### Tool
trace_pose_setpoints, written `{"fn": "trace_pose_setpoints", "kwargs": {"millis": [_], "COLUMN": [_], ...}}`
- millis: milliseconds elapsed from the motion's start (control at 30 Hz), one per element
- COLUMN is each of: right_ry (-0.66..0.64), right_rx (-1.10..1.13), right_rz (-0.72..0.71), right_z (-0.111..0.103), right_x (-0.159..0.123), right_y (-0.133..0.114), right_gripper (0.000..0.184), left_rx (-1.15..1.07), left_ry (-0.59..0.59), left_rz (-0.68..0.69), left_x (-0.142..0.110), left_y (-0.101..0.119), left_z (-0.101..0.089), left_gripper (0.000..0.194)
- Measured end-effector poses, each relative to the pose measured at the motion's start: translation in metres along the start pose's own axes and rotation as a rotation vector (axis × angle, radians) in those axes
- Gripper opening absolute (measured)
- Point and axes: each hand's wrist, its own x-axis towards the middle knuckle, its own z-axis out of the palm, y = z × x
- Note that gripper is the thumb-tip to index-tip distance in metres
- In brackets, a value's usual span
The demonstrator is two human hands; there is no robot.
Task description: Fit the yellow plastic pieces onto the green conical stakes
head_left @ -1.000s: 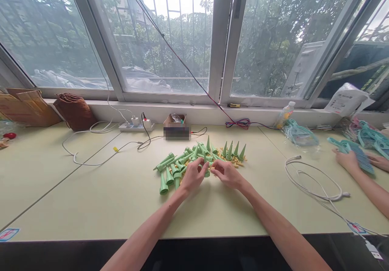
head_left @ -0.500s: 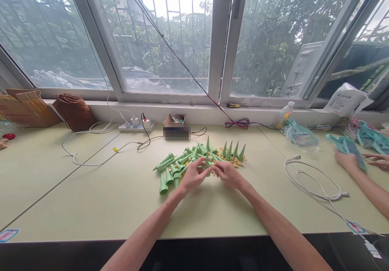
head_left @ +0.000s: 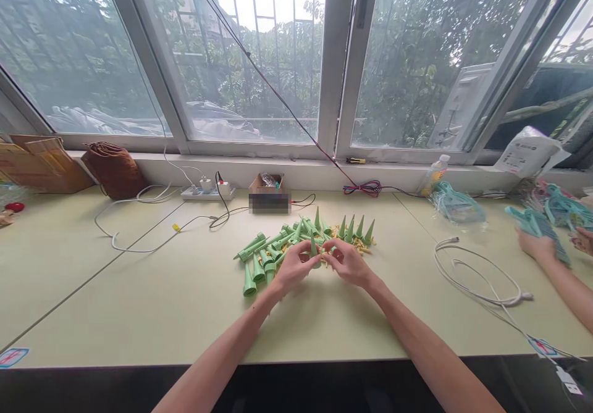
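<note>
Barred windows (head_left: 417, 61) overlook a pale table (head_left: 185, 314) where, back from the front edge, the left hand (head_left: 293, 269) grips a green cone (head_left: 313, 244) upright; the right hand (head_left: 348, 263) curls close beside it, its grip unclear; bracing the cone squarely should keep fingerwork accurate

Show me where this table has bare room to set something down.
Widest: left of the cones, between the left cable and the front edge. Another: between the right forearm and the coiled cable. Crowded: around the left hand and right hand, by the cones and yellow pieces.
</note>
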Motion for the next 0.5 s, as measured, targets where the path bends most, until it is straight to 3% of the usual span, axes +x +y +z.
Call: {"fn": "trace_pose_setpoints", "kwargs": {"millis": [500], "right_ry": [-0.002], "right_rx": [0.090], "right_rz": [0.015], "right_z": [-0.0004], "right_x": [0.0003], "right_y": [0.0020], "right_gripper": [0.018], "left_rx": [-0.023], "left_ry": [-0.056], "left_rz": [-0.027], "left_x": [0.0002], "left_y": [-0.0002], "left_z": [-0.0016], "left_gripper": [0.027]}}
